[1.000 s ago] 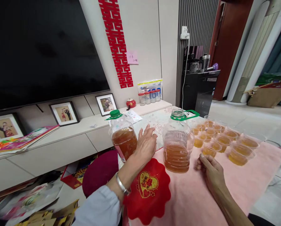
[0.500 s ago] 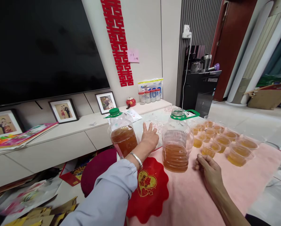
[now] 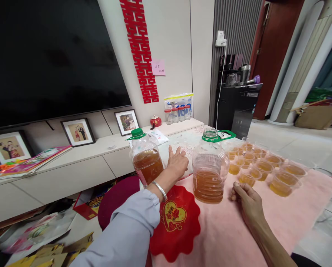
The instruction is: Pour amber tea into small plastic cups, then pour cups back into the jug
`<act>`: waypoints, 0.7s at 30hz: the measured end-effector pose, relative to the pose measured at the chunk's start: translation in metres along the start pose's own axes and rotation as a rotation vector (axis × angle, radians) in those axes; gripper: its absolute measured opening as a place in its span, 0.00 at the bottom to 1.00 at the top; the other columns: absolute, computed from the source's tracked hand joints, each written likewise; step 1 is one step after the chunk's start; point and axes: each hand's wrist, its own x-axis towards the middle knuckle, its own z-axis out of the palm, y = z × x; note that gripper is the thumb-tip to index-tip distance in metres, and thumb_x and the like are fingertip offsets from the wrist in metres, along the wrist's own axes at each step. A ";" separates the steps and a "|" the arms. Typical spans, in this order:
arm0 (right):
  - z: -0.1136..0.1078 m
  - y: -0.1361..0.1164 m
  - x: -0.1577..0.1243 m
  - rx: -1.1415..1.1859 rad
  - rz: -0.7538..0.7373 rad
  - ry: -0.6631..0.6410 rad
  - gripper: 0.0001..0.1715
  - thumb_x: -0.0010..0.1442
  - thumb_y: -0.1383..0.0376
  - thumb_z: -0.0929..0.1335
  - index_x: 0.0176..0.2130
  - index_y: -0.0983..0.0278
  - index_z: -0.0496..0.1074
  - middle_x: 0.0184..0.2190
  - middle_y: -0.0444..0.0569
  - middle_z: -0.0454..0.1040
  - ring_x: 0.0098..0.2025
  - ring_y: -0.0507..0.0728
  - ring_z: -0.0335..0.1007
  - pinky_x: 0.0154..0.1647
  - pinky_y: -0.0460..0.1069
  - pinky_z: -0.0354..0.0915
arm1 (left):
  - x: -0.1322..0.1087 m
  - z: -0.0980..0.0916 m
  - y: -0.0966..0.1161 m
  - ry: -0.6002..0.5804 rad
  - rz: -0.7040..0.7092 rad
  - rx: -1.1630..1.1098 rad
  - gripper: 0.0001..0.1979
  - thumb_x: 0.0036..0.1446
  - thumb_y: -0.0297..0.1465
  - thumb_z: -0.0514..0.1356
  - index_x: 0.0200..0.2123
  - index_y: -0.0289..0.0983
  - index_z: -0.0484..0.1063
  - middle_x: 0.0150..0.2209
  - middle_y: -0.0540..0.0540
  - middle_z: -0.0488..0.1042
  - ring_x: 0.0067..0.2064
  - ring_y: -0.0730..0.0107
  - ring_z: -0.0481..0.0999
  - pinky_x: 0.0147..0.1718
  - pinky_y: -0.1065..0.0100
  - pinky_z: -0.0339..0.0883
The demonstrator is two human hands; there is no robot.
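Observation:
My left hand (image 3: 177, 163) reaches forward onto the table, fingers stretched out flat between two plastic jugs of amber liquid. The capped jug (image 3: 147, 159) stands just left of that hand. The uncapped jug (image 3: 210, 168) with a green handle ring stands to its right. My right hand (image 3: 245, 198) rests on the pink cloth (image 3: 279, 215) with its fingers curled loosely, holding nothing I can see, just in front of several small clear cups (image 3: 262, 167) filled with the same liquid.
A red heart-patterned mat (image 3: 175, 222) lies on the cloth's near left. A TV, framed photos (image 3: 78, 131) and small jars (image 3: 177, 113) line the cabinet on the left. A dark red stool (image 3: 116, 202) stands below the table edge. Papers litter the floor.
My left hand has slid forward from beside the capped jug onto the table between the jugs, fingers flattening out. The right hand has stayed in place.

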 end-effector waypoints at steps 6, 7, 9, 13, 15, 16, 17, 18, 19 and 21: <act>0.000 -0.001 -0.001 -0.010 0.004 -0.005 0.20 0.71 0.53 0.74 0.32 0.62 0.72 0.26 0.37 0.72 0.27 0.50 0.70 0.33 0.48 0.70 | -0.009 -0.015 0.005 -0.028 -0.041 0.002 0.13 0.69 0.34 0.66 0.53 0.35 0.80 0.68 0.40 0.74 0.78 0.48 0.60 0.78 0.30 0.47; 0.001 -0.002 -0.001 -0.011 0.004 -0.004 0.20 0.71 0.53 0.74 0.32 0.62 0.72 0.26 0.37 0.72 0.27 0.50 0.70 0.33 0.48 0.70 | -0.009 -0.017 0.005 -0.024 -0.045 -0.008 0.13 0.69 0.35 0.66 0.53 0.35 0.80 0.68 0.40 0.74 0.78 0.48 0.61 0.78 0.31 0.47; 0.001 -0.002 -0.002 -0.013 0.004 -0.005 0.20 0.71 0.53 0.74 0.32 0.62 0.72 0.26 0.37 0.72 0.28 0.50 0.70 0.33 0.48 0.70 | -0.009 -0.019 0.005 -0.018 -0.048 -0.030 0.13 0.69 0.35 0.65 0.52 0.35 0.80 0.67 0.40 0.74 0.76 0.49 0.63 0.77 0.32 0.50; 0.002 -0.004 -0.002 -0.017 0.003 -0.006 0.20 0.71 0.53 0.74 0.32 0.62 0.72 0.25 0.37 0.72 0.27 0.50 0.70 0.33 0.48 0.70 | -0.010 -0.024 0.004 -0.016 -0.043 -0.067 0.14 0.70 0.37 0.65 0.52 0.35 0.79 0.64 0.40 0.76 0.72 0.52 0.70 0.75 0.35 0.57; 0.002 -0.004 -0.002 -0.019 0.004 0.000 0.21 0.70 0.53 0.74 0.32 0.62 0.71 0.25 0.36 0.71 0.27 0.49 0.69 0.32 0.48 0.70 | -0.011 -0.026 0.004 -0.018 -0.043 -0.072 0.14 0.70 0.38 0.65 0.52 0.35 0.79 0.63 0.40 0.77 0.70 0.52 0.71 0.74 0.36 0.59; 0.002 -0.003 -0.002 -0.020 0.003 0.005 0.21 0.70 0.53 0.74 0.32 0.62 0.71 0.25 0.36 0.71 0.27 0.49 0.69 0.32 0.48 0.70 | -0.011 -0.027 0.004 -0.019 -0.043 -0.072 0.14 0.70 0.38 0.65 0.52 0.35 0.79 0.63 0.40 0.77 0.70 0.53 0.72 0.74 0.37 0.60; 0.003 -0.003 -0.002 -0.021 0.001 0.010 0.21 0.70 0.53 0.74 0.32 0.62 0.71 0.25 0.36 0.71 0.27 0.49 0.69 0.32 0.48 0.70 | -0.012 -0.028 0.004 -0.017 -0.045 -0.070 0.14 0.70 0.38 0.65 0.52 0.35 0.79 0.62 0.40 0.77 0.70 0.53 0.72 0.74 0.37 0.59; 0.003 -0.002 -0.003 -0.022 -0.002 0.014 0.21 0.70 0.53 0.74 0.32 0.62 0.71 0.25 0.36 0.71 0.27 0.49 0.69 0.32 0.48 0.70 | -0.012 -0.028 0.004 -0.014 -0.047 -0.064 0.14 0.70 0.37 0.65 0.52 0.35 0.80 0.63 0.40 0.77 0.71 0.52 0.71 0.74 0.36 0.59; 0.003 -0.002 -0.003 -0.023 -0.005 0.018 0.21 0.70 0.53 0.74 0.32 0.62 0.71 0.25 0.36 0.71 0.27 0.49 0.69 0.32 0.48 0.70 | -0.013 -0.028 0.004 -0.011 -0.048 -0.057 0.13 0.70 0.37 0.65 0.52 0.35 0.80 0.63 0.40 0.77 0.71 0.52 0.70 0.75 0.36 0.57; 0.003 0.000 -0.003 -0.024 -0.011 0.022 0.21 0.70 0.53 0.74 0.32 0.62 0.72 0.25 0.36 0.71 0.27 0.49 0.69 0.32 0.48 0.70 | -0.014 -0.026 0.005 -0.006 -0.041 -0.041 0.13 0.70 0.36 0.65 0.51 0.35 0.80 0.65 0.40 0.76 0.73 0.51 0.68 0.76 0.35 0.54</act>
